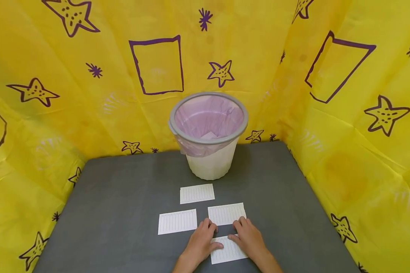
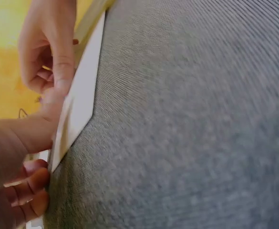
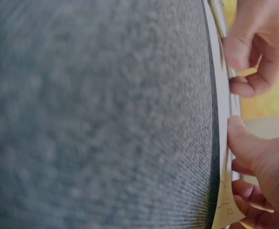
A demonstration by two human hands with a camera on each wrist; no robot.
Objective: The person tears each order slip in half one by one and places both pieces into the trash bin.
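On the grey tabletop lie several white ruled paper slips. The nearest slip [image 1: 225,253] is under both thumbs. My left hand [image 1: 199,242] stretches its thumb over this slip's left part, with its fingertips at the lower left corner of the slip [image 1: 226,214] just beyond. From the right, my right hand [image 1: 251,238] rests its thumb at the near slip's far edge and covers its right side; its fingers overlap the farther slip's lower right corner. Seen from the left wrist, the near slip [image 2: 84,81] is edge-on along the thumbs. One corner of the paper [image 3: 228,217] curls up in the right wrist view.
Another slip [image 1: 177,222] lies left of the hands, and one more slip [image 1: 197,193] sits farther back. Behind them stands a white bin [image 1: 212,163] with a grey rim and pink liner, some white paper inside. Yellow patterned cloth [image 1: 106,113] surrounds the table [image 1: 123,204].
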